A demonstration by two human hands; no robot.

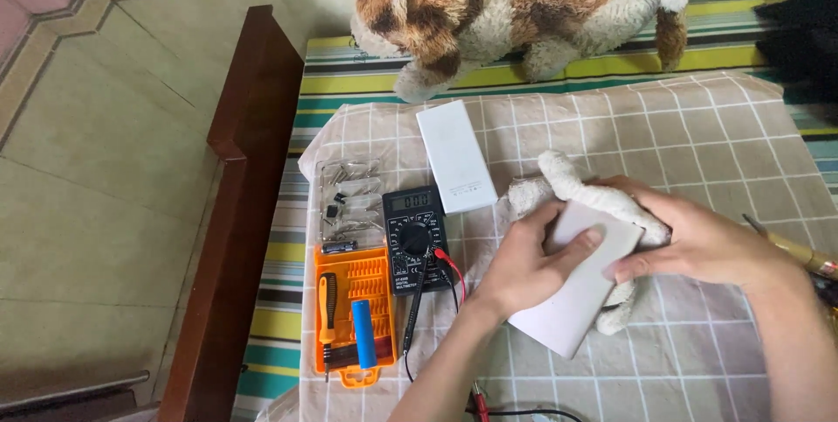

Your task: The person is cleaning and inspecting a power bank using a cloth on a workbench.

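Both hands on one white slab-shaped box [576,287] lying on the checked cloth [716,125] that covers the bed; left hand [528,260] is laid over the box's near-left part, fingers [583,243] curled across its top face, gripping it; right hand [690,234] comes in from the right and clasps the box's upper-right end, thumb and fingertips on the edge; box sits between the two hands, tilted diagonally, lower corner pointing toward the person. Under and behind the box — a small cream plush toy [567,179], one limb sticking up past the top edge, another bit showing below the right hand. A second white box [456,156], same flat shape, lies apart to the upper left, untouched. Just left of the left hand: black digital multimeter [415,234] with display on, its probe leads [417,300] running down toward the wrist, one red tip near the thumb side. Further left — orange screwdriver kit [356,313] open, with a blue cylindrical cell [364,333] lying on it; above that a clear plastic tray [349,199] of small parts. Large brown-and-cream plush dog [524,7] at the head of the cloth on a striped bedsheet [724,47]; dark wooden bed frame [240,204] along the left; tiled floor [105,169] beyond. A tool with a pale handle [790,247] pokes in at the right edge, near the right forearm.
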